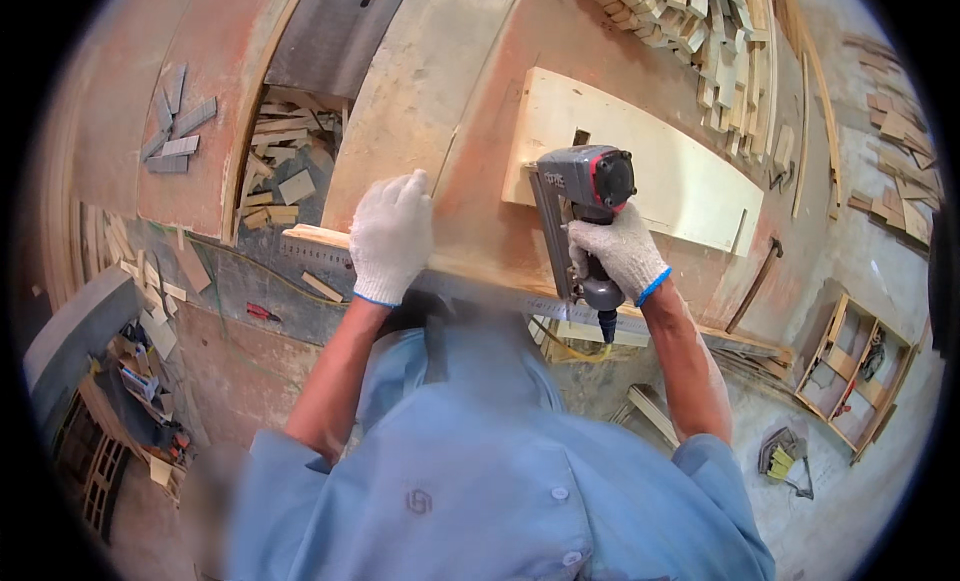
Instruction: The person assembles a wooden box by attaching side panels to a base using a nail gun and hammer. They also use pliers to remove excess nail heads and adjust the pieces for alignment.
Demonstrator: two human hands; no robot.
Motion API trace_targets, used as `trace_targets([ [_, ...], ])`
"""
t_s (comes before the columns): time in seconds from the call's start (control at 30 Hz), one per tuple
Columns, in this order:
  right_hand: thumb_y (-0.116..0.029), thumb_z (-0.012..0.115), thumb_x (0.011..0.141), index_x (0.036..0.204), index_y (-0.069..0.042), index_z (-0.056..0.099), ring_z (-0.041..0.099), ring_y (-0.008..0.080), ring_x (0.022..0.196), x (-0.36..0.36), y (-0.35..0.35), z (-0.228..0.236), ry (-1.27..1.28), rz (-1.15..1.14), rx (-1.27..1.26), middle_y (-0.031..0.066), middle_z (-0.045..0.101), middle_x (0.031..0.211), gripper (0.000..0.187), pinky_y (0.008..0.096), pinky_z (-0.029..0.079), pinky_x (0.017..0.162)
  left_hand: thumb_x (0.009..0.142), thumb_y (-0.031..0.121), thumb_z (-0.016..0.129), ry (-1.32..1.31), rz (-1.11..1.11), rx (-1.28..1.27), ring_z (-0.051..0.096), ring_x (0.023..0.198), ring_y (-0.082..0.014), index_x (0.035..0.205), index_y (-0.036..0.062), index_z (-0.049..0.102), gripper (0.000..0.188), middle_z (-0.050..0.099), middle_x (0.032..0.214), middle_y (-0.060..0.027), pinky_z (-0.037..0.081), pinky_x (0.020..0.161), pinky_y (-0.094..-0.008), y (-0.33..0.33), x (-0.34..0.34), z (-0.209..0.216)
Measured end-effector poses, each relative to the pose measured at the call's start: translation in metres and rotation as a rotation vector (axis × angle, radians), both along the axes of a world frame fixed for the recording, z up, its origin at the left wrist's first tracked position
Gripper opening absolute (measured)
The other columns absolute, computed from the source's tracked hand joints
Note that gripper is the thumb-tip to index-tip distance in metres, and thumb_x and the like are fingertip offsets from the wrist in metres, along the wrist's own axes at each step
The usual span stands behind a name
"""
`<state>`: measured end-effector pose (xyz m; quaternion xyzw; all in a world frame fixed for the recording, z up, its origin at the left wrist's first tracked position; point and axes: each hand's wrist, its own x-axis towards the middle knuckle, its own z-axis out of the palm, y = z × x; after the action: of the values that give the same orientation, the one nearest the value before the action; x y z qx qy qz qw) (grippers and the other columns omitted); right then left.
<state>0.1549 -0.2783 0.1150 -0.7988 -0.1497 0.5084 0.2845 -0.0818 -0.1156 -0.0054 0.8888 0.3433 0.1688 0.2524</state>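
Here the nail gun [585, 186] is clamped in the fingers of the right hand [622, 253], over the worktop [478, 203], partly hiding a slotted wooden panel [665, 171]; whether the left hand [392, 233] is gripping can't be told

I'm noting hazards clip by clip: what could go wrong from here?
The pale board could shift under the nail gun, since the right grip holds the tool while the left grip is off the board. The yellow hose loops below the near edge of the table and might snag. The hammer lies with its handle end by that edge, so a bump could knock it down.
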Motion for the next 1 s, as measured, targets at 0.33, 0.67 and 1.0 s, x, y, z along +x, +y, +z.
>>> trace_targets([
  [0.33, -0.007, 0.068, 0.089, 0.091, 0.001, 0.065, 0.061, 0.0114, 0.054, 0.006, 0.01, 0.028, 0.03, 0.105, -0.138, 0.0027, 0.061, 0.064, 0.009, 0.03, 0.05, 0.05, 0.097, 0.014, 0.068, 0.021, -0.011, -0.011, 0.07, 0.11, -0.0328, 0.121, 0.0052, 0.072, 0.025, 0.075, 0.115, -0.013, 0.054, 0.097, -0.0449, -0.002, 0.001, 0.004],
  [0.67, -0.022, 0.07, 0.089, 0.083, -0.001, 0.07, 0.065, 0.0162, 0.054, 0.072, 0.013, -0.001, -0.071, -0.083, -0.036, 0.0049, 0.066, 0.065, 0.022, 0.0335, 0.05, 0.054, 0.098, 0.015, 0.068, 0.011, 0.006, -0.003, 0.071, 0.108, -0.033, 0.121, 0.0064, 0.072, 0.025, 0.075, 0.113, -0.0125, 0.055, 0.096, -0.0442, -0.004, 0.001, -0.005],
  [1.0, -0.017, 0.071, 0.086, 0.087, 0.001, 0.07, 0.062, 0.0118, 0.062, 0.048, -0.021, -0.004, -0.115, 0.044, -0.072, 0.0036, 0.066, 0.067, 0.018, 0.0338, 0.051, 0.06, 0.098, 0.013, 0.067, 0.056, 0.015, -0.028, 0.07, 0.107, -0.0332, 0.121, 0.0072, 0.072, 0.024, 0.074, 0.112, -0.0123, 0.055, 0.094, -0.0451, -0.003, 0.003, 0.002],
])
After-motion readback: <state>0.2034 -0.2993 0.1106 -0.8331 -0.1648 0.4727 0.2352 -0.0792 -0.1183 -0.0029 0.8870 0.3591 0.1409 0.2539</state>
